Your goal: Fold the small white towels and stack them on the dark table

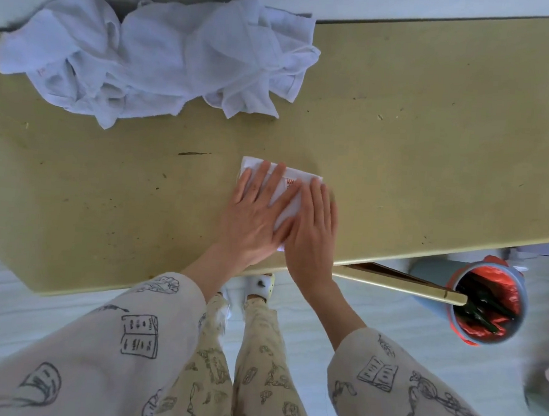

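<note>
Head view: folded towel [289, 189] near table [433, 154] front edge, pressed flat under left hand [253, 216] and right hand [314, 223], each grip wide, fingers straight. Risk (judged): lifting palms unevenly springs the fold open; unfolded heap [153, 59] waits well apart, rear left.

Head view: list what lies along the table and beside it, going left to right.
Pile of unfolded towels → left hand → right hand, both flat on the folded towel → bin with the red liner.

Olive table [401, 135] — crumpled towel heap [153, 59], folded towel [289, 189].
</note>
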Available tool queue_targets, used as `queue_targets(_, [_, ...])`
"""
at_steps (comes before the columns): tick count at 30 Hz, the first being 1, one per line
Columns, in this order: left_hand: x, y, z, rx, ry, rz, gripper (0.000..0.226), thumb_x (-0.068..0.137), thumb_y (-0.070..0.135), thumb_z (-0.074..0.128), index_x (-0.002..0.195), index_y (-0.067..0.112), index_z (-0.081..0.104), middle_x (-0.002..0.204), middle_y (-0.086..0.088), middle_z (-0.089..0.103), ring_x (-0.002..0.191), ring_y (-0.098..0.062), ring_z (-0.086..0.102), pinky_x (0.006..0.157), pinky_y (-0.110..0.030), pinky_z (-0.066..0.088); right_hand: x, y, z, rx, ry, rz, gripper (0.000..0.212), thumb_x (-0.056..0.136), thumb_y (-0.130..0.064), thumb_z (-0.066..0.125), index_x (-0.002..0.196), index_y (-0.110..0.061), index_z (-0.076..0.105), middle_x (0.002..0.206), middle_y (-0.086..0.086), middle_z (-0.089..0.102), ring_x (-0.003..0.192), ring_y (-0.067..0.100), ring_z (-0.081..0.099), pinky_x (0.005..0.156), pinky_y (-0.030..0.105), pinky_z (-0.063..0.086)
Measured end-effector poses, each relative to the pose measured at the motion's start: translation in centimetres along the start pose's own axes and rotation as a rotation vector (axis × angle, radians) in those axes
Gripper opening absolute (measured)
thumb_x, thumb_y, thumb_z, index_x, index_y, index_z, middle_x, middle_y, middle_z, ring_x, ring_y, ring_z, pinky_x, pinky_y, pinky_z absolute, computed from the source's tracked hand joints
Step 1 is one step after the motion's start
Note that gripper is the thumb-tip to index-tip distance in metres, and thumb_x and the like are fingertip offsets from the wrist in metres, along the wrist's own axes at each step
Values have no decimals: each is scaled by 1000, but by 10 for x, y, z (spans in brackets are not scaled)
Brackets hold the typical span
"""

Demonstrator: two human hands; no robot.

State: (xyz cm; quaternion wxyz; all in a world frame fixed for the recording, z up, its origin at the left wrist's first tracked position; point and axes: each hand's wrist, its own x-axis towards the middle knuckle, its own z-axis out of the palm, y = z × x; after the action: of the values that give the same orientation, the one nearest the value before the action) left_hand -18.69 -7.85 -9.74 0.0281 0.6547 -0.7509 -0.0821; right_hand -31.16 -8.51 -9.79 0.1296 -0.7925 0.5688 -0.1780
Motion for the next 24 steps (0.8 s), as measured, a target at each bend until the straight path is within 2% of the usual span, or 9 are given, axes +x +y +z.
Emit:
queue_targets(5, [0, -2, -1, -17, 10, 7, 53, 99, 39, 18, 146, 14, 19, 152, -12, 24, 141, -30, 19, 115, -45, 14, -5, 11, 2, -173, -113, 11, 47, 97, -22, 35, 139, -1, 35, 146, 13, 39, 137, 25, 35, 112, 44, 23])
queue_targets(10, [-9, -21, -6, -30, 21, 36, 56, 98, 37, 20, 144, 6, 24, 152, -11, 25, 142, -24, 19, 114, -43, 19, -5, 12, 0, -253, -171, 48, 55, 96, -31, 24, 144, -5, 30, 152, 8, 29, 140, 21, 27, 114, 47, 16])
queue_targets(18, [-13, -29, -14, -20, -125, -49, 62, 95, 41, 21, 145, 3, 18, 154, -10, 19, 143, -21, 14, 114, -46, 21, -2, 3, -6, -280, -270, 105, 57, 94, -31, 24, 145, -6, 25, 154, 7, 25, 141, 22, 25, 113, 48, 14])
queue_targets(21, [-12, -29, -25, -35, -202, -50, 64, 95, 42, 16, 145, 4, 16, 154, -9, 17, 143, -21, 11, 114, -46, 21, 3, -4, -18, -330, -308, 98, 56, 93, -33, 25, 140, -5, 36, 150, 9, 34, 137, 26, 34, 111, 53, 24])
queue_targets(24, [-6, -30, -36, -105, -303, -40, 61, 98, 39, 13, 146, 6, -2, 156, -6, -7, 144, -19, -10, 117, -42, 4, 22, -17, -32, -293, -249, 127, 51, 91, -37, 29, 121, -6, 56, 133, 10, 54, 126, 31, 48, 106, 60, 25])
